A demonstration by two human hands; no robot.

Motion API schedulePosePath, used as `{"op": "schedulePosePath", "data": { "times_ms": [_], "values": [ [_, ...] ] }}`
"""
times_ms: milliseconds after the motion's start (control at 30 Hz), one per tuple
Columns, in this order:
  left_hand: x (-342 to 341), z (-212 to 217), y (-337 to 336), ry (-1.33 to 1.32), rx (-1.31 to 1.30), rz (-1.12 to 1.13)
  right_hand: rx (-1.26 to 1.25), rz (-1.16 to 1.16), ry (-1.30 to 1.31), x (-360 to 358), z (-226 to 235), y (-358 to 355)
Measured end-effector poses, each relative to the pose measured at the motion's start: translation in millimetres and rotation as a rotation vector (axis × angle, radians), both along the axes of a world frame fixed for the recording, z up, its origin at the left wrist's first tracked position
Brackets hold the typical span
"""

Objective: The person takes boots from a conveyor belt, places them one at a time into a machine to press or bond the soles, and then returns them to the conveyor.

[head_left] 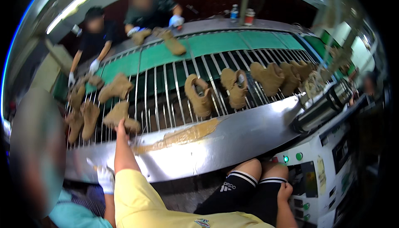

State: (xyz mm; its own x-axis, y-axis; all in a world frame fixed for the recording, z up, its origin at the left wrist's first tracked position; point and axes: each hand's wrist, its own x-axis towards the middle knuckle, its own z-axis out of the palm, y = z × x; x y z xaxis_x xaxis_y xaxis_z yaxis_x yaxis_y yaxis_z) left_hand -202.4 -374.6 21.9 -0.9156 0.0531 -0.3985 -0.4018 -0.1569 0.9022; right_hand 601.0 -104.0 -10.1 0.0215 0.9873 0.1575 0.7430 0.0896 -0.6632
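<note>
Lying at the left of a rack [156, 97] of slim, shiny metal bars, two matte tan boots [90, 120] flank a third tan piece of footwear: this shoe [118, 112] sits directly beyond the person's left hand [120, 129], its longer spread apparently running left to right across the bars. The left hand, far the nearer of the two, touches the shoe's near edge; how tightly the fingers close cannot be told. Rightward, crinkled brown tape [191, 135] covers part of a smooth steel ledge [247, 127], below suede-like boots [200, 103] with rounded, open collars. Farther right, the right hand [285, 191] is curled beside a bare knee [274, 170], nothing visible in it, near a white control box [314, 148] with round green buttons [299, 156].
</note>
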Motion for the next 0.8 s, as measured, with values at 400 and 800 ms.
{"op": "schedulePosePath", "data": {
  "times_ms": [400, 800],
  "values": [
    [120, 44, -62, 0.159, 0.528, -0.361, 0.113, 0.318, 0.199, -63, 55, 1],
    [477, 159, 54, -0.595, 1.090, -1.064, -1.630, 0.911, 2.096, -242, 168, -16]
  ]
}}
